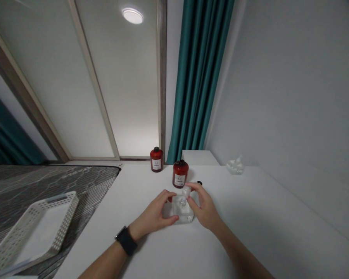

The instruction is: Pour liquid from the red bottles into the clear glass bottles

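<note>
A clear, squarish glass bottle [184,214] stands on the white table [163,252] in front of me. My left hand [155,213], with a dark watch on its wrist, has thumb and fingers curved around the bottle's left side. Above the bottle's neck, my right hand [203,207] pinches a clear round stopper [186,191]; whether the stopper touches the neck I cannot tell. Just behind stands a red bottle [180,170] with a white label. A small black object [199,182] shows past my right fingers, mostly hidden.
Another red bottle [156,159] with a black cap stands farther back to the left. A white box [199,157] sits at the table's far edge, and a clear faceted object [235,166] lies right of it. A white perforated basket [64,217] is low at the left.
</note>
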The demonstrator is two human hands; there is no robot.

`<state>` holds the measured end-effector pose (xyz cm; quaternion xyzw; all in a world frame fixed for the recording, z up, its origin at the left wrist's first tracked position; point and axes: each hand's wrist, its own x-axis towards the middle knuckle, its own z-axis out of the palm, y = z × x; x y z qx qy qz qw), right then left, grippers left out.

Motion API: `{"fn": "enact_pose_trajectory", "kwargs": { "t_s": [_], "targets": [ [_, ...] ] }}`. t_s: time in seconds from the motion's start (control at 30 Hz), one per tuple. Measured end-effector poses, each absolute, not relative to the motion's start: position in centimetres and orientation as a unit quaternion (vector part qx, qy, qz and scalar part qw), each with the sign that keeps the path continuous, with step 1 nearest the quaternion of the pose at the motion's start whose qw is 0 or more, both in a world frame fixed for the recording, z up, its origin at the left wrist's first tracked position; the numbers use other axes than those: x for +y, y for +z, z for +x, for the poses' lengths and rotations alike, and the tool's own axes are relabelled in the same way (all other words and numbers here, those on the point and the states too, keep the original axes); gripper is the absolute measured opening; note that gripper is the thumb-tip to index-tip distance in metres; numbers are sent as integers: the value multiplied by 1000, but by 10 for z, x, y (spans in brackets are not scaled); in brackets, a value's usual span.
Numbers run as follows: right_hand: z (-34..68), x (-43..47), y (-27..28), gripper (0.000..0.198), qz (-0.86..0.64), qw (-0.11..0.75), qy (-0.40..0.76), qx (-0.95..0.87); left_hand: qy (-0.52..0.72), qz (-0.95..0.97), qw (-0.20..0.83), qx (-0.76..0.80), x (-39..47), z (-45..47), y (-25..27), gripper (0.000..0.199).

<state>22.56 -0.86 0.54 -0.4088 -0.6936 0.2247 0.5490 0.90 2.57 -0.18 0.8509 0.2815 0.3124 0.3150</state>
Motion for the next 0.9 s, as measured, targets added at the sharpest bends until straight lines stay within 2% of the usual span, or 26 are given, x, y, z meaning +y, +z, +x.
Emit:
{"fn": "enact_pose_trajectory", "kwargs": {
  "t_s": [0.17, 0.9],
  "targets": [
    [224, -8, 4, 34, -413, 534, 258, -691, 306, 854, 305, 289, 27, 8, 2, 54],
    [215, -14, 6, 35, -409, 464, 261, -741, 277, 869, 285, 294, 29, -4, 15, 49]
  ]
}}
